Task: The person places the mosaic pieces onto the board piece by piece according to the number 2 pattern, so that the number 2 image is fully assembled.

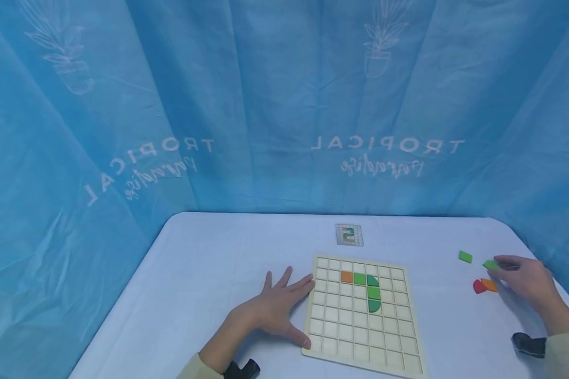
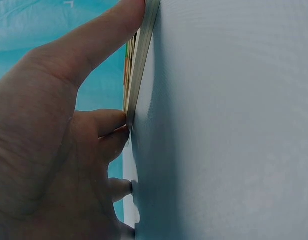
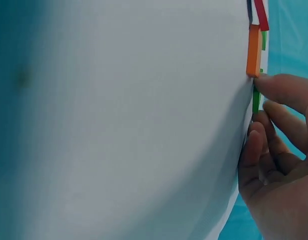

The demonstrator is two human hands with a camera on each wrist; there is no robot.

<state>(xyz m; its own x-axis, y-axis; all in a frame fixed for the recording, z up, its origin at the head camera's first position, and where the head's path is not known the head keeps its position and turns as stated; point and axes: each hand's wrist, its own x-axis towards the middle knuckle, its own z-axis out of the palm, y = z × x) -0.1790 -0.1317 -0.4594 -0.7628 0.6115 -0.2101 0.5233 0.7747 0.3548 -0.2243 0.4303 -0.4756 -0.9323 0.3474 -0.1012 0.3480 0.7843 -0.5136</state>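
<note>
Two hands, one gridded board, one small card, five coloured pieces on the board, two green pieces outside it, one red piece, one orange piece

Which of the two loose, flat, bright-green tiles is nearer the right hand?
The rightmost flat bright-green tile, pinched by the right hand; the left flat bright-green tile lies apart, untouched.

The board that the left hand touched looked like plain wood, pale and not shiny. At the right hand, the green tile, orange tile and red tile looked smooth. The sheet under both hands looked like smooth, dull cloth. Past both hands, the curtain looked like thin, creased cloth with a faint shine.
</note>
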